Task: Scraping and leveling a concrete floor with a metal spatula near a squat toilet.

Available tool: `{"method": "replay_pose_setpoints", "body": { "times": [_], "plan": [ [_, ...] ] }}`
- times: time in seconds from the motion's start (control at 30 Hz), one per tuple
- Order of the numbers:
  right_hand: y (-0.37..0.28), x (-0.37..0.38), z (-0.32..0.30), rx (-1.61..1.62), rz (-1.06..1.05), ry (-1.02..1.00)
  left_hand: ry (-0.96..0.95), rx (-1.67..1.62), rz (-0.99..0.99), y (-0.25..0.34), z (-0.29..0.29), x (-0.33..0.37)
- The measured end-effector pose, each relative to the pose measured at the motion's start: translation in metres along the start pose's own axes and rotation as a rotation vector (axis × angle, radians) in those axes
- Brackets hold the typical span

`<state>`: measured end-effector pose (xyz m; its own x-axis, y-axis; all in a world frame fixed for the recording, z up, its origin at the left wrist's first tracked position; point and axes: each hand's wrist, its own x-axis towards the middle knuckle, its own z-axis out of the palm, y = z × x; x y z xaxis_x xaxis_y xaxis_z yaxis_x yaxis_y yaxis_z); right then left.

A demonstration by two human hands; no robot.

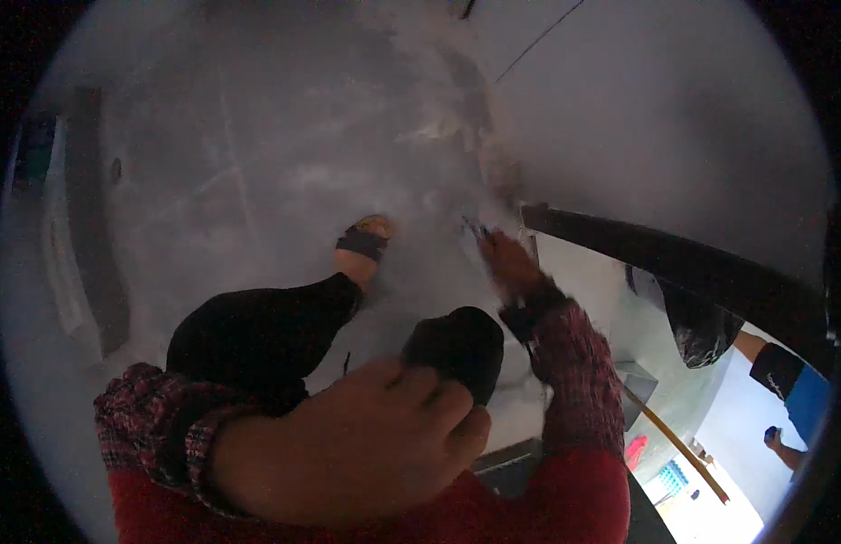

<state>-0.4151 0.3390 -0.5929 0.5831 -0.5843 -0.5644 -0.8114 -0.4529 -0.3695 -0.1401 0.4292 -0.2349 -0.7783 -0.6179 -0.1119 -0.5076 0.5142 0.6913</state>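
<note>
My right hand (513,265) is stretched forward, low by the corner where floor and wall meet. Its fingers are closed around a slim grey tool (473,228), too blurred to name. My left hand (357,444) is close to my body, in front of my bent knee (456,349). The fingers of that hand curl inward, and whatever may be inside them is hidden. Under the tool lies the dusty grey floor (293,172), streaked with pale patches. My sandalled foot (364,240) rests on it, left of the tool.
A dark beam-like edge (674,258) runs along the right, below a grey wall (674,118). Beyond it are a black plastic bag (697,326), a wooden stick (674,435) and another person's blue clothing (808,399). At far left stands a pale raised ledge (71,245).
</note>
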Motion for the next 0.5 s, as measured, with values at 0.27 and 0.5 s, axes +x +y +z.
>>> {"method": "replay_pose_setpoints", "body": {
  "times": [0.27, 0.5],
  "plan": [
    [-0.04, 0.03, -0.023, 0.204, -0.05, 0.032, 0.016, 0.047, 0.053, 0.003, 0.011, 0.002],
    [-0.022, -0.003, -0.011, -0.172, -0.233, -0.056, 0.059, 0.029, 0.008, 0.004, 0.015, -0.005]
  ]
}}
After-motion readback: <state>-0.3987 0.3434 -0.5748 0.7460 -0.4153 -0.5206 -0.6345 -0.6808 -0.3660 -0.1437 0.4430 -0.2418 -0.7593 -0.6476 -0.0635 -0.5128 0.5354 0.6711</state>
